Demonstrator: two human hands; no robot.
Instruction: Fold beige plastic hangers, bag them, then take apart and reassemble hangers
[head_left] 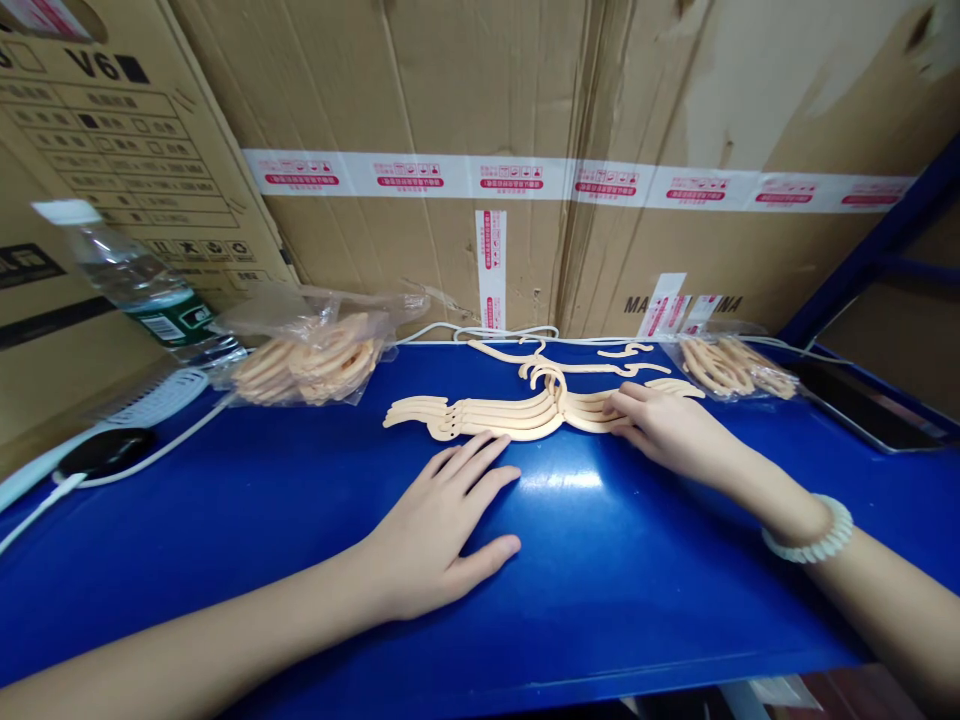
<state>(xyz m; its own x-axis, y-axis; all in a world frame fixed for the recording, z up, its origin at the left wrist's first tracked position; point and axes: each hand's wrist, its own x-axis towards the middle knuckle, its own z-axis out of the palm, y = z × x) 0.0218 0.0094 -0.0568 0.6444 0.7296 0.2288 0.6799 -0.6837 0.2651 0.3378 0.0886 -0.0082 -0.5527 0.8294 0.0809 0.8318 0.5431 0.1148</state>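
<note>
Several peach-coloured plastic clothes hangers (517, 415) lie overlapped in a row on the blue tabletop, their hooks bunched at the middle. My left hand (446, 530) rests palm down in front of them, fingers spread, with the fingertips close to the lower edge of their left arms. At the other end, my right hand (664, 425) has its fingers bent around the hangers' right arms and covers part of them. Behind this row lies another hanger (585, 368), and a small loose peach piece (626, 351) is beyond it.
Clear bags of peach hangers stand at back left (315, 365) and back right (724, 365). A water bottle (161, 300), a pale comb (169, 392) and a black oval device (105, 453) are leftward. A phone (870, 405) lies rightward. Cardboard boxes (412, 90) wall the back.
</note>
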